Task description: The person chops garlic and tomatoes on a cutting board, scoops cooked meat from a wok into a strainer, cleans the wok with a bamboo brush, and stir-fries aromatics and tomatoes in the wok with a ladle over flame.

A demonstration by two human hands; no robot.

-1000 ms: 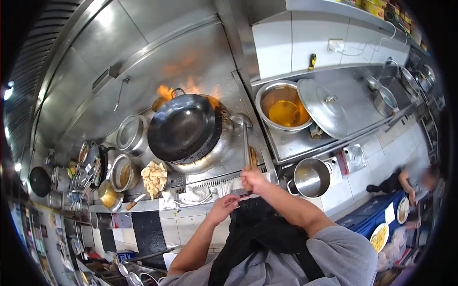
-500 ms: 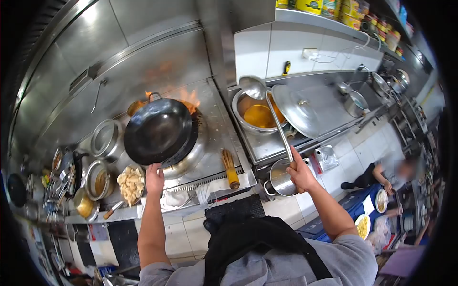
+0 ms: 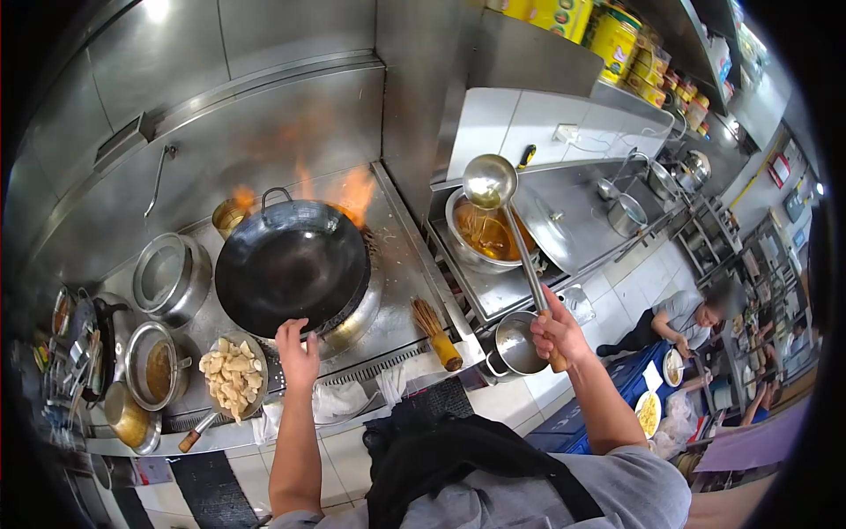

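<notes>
A black wok point(image 3: 291, 269) sits over the burner, tilted, with flames behind its right side. My left hand point(image 3: 298, 353) is at the wok's near rim, its fingers closed there. The inside of the wok is dark and shiny, with no food visible. My right hand point(image 3: 560, 339) grips the wooden end of a long metal ladle point(image 3: 527, 256). The ladle's bowl is raised above a metal pot point(image 3: 454, 220) of orange-brown liquid point(image 3: 489, 236), whose surface looks rippled. A metal lid point(image 3: 545, 231) leans beside that pot.
Left of the wok are a skimmer of pale pieces point(image 3: 233, 377), a pot with brown contents point(image 3: 159, 370) and a metal strainer point(image 3: 163, 273). A bamboo brush point(image 3: 436, 335) lies on the stove's right. An empty-looking pot point(image 3: 520, 342) stands below my right hand. Another person point(image 3: 683, 322) works at the right.
My view has shifted. The ladle's bowl shows brighter and larger over the pot, and the liquid's surface has become rippled. My left hand stays at the wok's rim. Flames rise taller behind the wok.
</notes>
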